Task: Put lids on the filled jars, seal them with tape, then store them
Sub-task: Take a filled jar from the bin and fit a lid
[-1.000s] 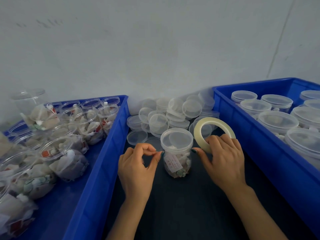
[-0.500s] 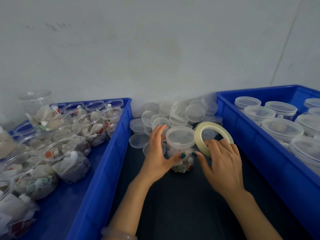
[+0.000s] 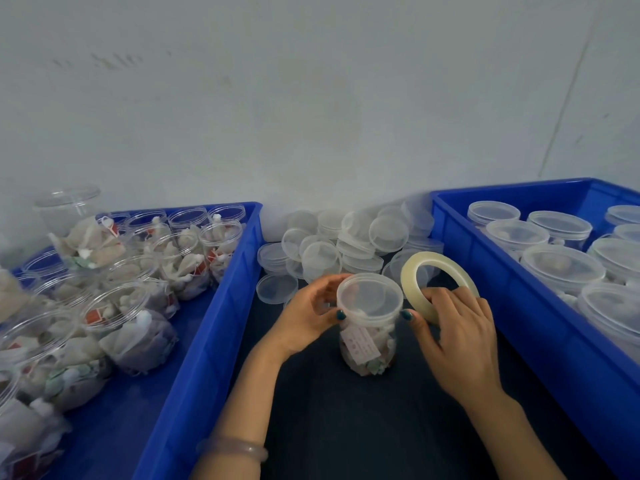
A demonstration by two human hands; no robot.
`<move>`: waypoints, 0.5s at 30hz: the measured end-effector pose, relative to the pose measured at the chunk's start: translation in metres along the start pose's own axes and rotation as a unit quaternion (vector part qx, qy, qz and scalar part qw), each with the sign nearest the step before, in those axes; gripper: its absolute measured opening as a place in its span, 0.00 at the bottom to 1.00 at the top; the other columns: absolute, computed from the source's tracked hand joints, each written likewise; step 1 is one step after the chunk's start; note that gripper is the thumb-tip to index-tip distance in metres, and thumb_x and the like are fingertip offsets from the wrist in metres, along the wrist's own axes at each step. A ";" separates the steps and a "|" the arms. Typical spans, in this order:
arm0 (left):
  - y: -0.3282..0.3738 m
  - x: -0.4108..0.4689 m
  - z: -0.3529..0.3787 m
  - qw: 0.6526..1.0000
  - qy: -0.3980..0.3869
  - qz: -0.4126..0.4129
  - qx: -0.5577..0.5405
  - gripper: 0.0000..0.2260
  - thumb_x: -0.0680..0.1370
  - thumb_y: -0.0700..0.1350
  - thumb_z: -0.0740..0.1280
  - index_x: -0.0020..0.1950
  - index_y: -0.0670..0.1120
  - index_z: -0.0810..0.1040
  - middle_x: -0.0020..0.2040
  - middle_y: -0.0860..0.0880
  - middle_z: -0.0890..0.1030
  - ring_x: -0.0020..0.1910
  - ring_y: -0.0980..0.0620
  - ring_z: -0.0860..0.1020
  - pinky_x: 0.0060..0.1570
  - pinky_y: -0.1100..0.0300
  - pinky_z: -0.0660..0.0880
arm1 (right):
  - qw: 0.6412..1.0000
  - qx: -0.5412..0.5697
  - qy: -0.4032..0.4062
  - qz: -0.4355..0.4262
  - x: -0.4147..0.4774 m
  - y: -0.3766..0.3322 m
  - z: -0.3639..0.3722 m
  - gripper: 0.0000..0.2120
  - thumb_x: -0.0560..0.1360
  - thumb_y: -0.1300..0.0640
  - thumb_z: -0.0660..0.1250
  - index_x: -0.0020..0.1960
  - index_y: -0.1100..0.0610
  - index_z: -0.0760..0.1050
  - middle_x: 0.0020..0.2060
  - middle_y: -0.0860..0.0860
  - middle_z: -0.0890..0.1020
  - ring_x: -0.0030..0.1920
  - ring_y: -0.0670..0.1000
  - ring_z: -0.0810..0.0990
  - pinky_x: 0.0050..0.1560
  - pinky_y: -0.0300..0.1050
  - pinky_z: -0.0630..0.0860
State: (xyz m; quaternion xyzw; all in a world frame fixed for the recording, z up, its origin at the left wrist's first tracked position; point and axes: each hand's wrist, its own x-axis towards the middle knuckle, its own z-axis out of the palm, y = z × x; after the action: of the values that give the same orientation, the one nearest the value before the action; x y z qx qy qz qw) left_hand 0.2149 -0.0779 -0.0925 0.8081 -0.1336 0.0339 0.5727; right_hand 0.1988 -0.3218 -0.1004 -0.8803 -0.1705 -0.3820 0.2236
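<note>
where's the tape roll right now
Head view, right of centre: the pale ring-shaped roll of tape is gripped by the right hand, between the lidded clear plastic jar and the right blue plastic bin.

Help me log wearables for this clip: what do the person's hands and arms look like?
Both forearms are bare, with no sleeves or gloves. The left hand has a pale, translucent pinkish bangle on its wrist. The right hand wears nothing visible. Both thumbnails are painted dark teal.
</note>
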 end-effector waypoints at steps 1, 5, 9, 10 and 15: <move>0.001 0.000 0.000 1.000 0.001 -0.001 0.001 0.22 0.77 0.34 0.71 0.65 0.56 0.76 0.61 0.62 0.81 0.62 0.62 0.78 0.58 0.65 0.76 | 1.000 0.005 -0.002 -0.001 0.000 -0.001 0.000 0.19 0.79 0.41 0.57 0.50 0.55 0.78 0.40 0.46 0.80 0.42 0.50 0.74 0.45 0.43 0.59; 0.016 0.001 0.006 0.997 0.066 -0.011 -0.032 0.10 0.84 0.43 0.62 0.61 0.51 0.80 0.54 0.59 0.85 0.55 0.61 0.82 0.51 0.66 0.78 | 0.999 0.031 -0.008 0.010 -0.002 -0.004 -0.002 0.20 0.79 0.41 0.57 0.50 0.56 0.79 0.39 0.46 0.79 0.42 0.48 0.72 0.45 0.43 0.60; 0.052 0.004 0.022 0.989 0.105 0.023 0.104 0.33 0.78 0.71 0.46 0.69 0.54 0.76 0.66 0.56 0.80 0.63 0.61 0.77 0.62 0.61 0.73 | 0.999 0.041 -0.006 0.023 -0.003 -0.005 -0.002 0.19 0.81 0.42 0.59 0.50 0.56 0.79 0.36 0.46 0.77 0.39 0.48 0.72 0.44 0.45 0.64; 0.060 0.005 0.031 0.975 0.078 0.035 0.205 0.37 0.76 0.76 0.43 0.73 0.56 0.72 0.70 0.57 0.76 0.66 0.61 0.73 0.64 0.58 0.72 | 0.999 0.041 -0.007 0.020 -0.003 -0.005 -0.003 0.19 0.81 0.42 0.59 0.50 0.56 0.79 0.35 0.45 0.76 0.38 0.48 0.72 0.44 0.46 0.64; 0.075 0.005 0.068 0.872 0.014 0.039 0.487 0.50 0.64 0.81 0.49 0.77 0.50 0.64 0.73 0.50 0.69 0.72 0.48 0.67 0.66 0.48 0.71 | 0.998 0.050 -0.026 -0.014 -0.005 -0.001 -0.009 0.16 0.74 0.50 0.57 0.52 0.55 0.79 0.37 0.41 0.72 0.39 0.45 0.68 0.44 0.49 0.64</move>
State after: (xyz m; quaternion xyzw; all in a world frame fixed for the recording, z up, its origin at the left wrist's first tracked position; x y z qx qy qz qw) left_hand 0.1936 -0.1651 -0.0458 0.9782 -0.1240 0.1283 0.1066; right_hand 0.1895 -0.3261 -0.0978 -0.8752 -0.2073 -0.3534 0.2572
